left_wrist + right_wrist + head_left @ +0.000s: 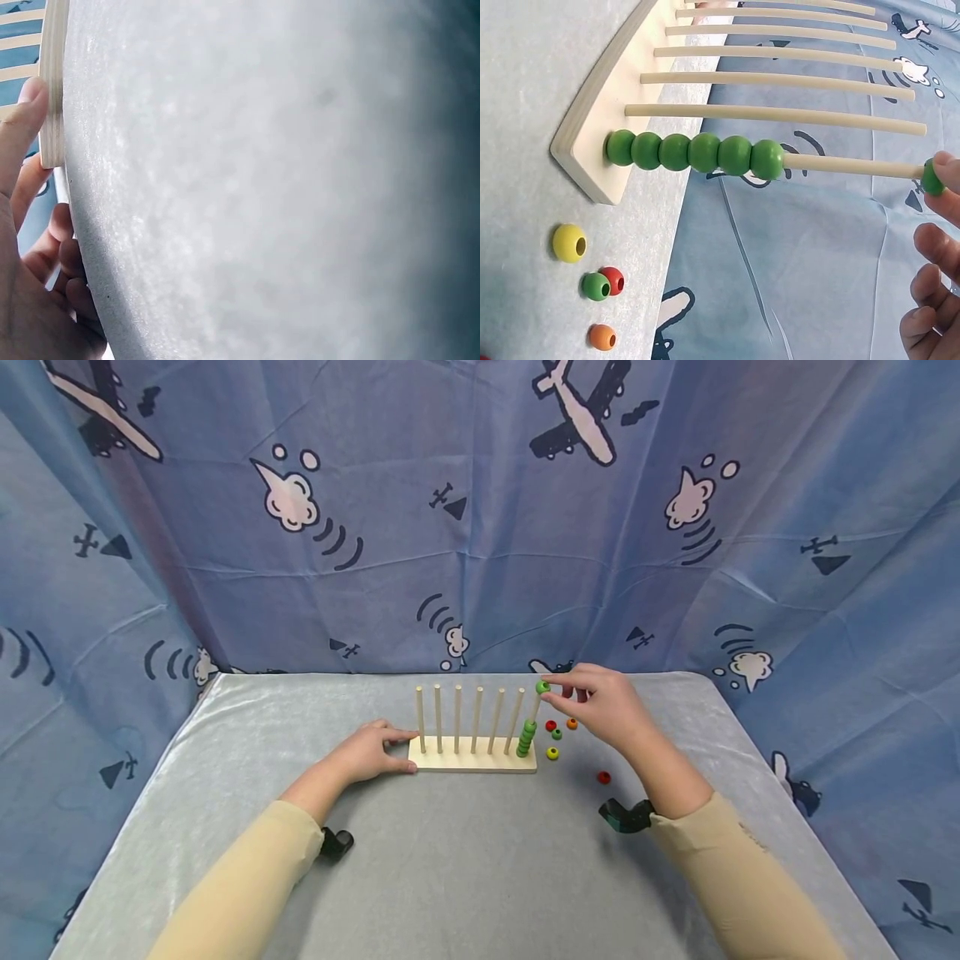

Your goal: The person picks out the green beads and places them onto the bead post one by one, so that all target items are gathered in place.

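A wooden peg rack (472, 762) with a row of upright pegs stands on the table. My left hand (369, 750) holds the left end of its base, thumb on the front edge (52, 112) and index finger at the end. Several green beads (705, 153) are stacked at the bottom of the rightmost peg (855, 165). My right hand (596, 700) pinches one more green bead (543, 687) between thumb and index finger, at the tip of that peg. The other right fingers are loosely bent, clear of the rack.
Loose beads lie right of the rack: a yellow bead (569, 243), a green bead (597, 286), a red bead (613, 280) and an orange bead (603, 337). Another red bead (603, 777) lies nearer. A blue patterned curtain (465, 527) hangs behind the table (465, 877).
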{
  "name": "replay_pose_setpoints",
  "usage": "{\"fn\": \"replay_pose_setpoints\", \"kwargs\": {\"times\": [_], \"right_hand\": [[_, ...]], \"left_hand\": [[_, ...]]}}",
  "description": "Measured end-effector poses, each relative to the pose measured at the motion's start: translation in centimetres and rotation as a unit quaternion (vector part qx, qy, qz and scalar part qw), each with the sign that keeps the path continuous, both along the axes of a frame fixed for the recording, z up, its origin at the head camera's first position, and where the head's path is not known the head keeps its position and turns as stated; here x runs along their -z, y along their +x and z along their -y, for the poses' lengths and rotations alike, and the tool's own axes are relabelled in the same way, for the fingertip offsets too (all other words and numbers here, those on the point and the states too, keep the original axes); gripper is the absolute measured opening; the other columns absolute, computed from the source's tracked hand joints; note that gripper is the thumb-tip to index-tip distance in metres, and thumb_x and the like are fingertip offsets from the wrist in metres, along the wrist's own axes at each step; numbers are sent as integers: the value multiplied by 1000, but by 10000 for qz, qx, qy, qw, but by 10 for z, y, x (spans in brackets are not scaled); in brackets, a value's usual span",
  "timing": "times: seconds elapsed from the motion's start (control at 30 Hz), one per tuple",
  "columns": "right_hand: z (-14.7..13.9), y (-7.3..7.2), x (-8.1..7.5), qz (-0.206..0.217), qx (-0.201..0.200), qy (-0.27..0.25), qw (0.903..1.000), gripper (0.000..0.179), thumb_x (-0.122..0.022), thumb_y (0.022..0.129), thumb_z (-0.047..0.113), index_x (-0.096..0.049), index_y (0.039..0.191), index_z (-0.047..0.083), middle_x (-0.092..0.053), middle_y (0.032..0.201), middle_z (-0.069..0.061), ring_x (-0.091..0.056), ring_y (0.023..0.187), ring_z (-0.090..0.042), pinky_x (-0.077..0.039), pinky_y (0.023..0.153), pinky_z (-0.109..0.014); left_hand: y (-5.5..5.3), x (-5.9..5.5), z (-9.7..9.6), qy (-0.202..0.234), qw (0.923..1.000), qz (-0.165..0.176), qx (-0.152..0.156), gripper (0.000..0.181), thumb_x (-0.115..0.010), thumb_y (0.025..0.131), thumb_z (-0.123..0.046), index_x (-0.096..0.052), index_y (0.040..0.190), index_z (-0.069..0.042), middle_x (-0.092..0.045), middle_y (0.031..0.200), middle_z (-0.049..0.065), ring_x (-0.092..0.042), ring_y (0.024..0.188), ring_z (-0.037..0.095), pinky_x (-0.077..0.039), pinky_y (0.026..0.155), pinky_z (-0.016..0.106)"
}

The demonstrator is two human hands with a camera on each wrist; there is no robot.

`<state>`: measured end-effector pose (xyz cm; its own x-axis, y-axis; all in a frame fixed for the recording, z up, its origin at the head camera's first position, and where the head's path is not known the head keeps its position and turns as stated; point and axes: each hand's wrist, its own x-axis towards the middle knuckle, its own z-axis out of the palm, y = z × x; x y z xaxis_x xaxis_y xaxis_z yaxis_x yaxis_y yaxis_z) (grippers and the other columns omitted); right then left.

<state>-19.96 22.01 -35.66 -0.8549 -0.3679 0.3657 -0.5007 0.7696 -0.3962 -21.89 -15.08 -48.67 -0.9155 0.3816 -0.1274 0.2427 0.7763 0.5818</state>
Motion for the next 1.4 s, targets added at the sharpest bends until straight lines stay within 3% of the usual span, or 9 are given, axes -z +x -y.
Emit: {"fn": "replay_pose_setpoints", "kwargs": {"times": [0.37, 0.67, 1.4], "right_hand": [[2, -1, 3, -27, -55, 17, 10000, 28, -76, 89, 26, -76, 117, 19, -56, 77, 7, -45, 64, -12, -39, 55, -32], [2, -4, 10, 218, -91, -124, 9996, 30, -76, 90, 27, -75, 119, 20, -57, 77, 7, -47, 61, -13, -41, 53, -32], [2, -4, 61, 500, -61, -216, 9985, 27, -77, 88, 28, -78, 110, 11, -62, 82, 6, -49, 69, -12, -42, 59, -30]], "left_hand": [[-1, 1, 0, -25, 10000, -8, 15, 69, -83, 75, -52, -64, 136, -25, -56, 109, 2, -52, 95, 19, -44, 86, 40], [-1, -1, 0, -75, 10000, 38, -19, 70, -83, 75, -53, -64, 136, -25, -56, 112, 3, -53, 100, 21, -44, 89, 42], [0, 0, 0, -5, 10000, 55, -31, 69, -83, 75, -51, -64, 135, -25, -55, 107, 2, -51, 92, 19, -43, 84, 39]]}}
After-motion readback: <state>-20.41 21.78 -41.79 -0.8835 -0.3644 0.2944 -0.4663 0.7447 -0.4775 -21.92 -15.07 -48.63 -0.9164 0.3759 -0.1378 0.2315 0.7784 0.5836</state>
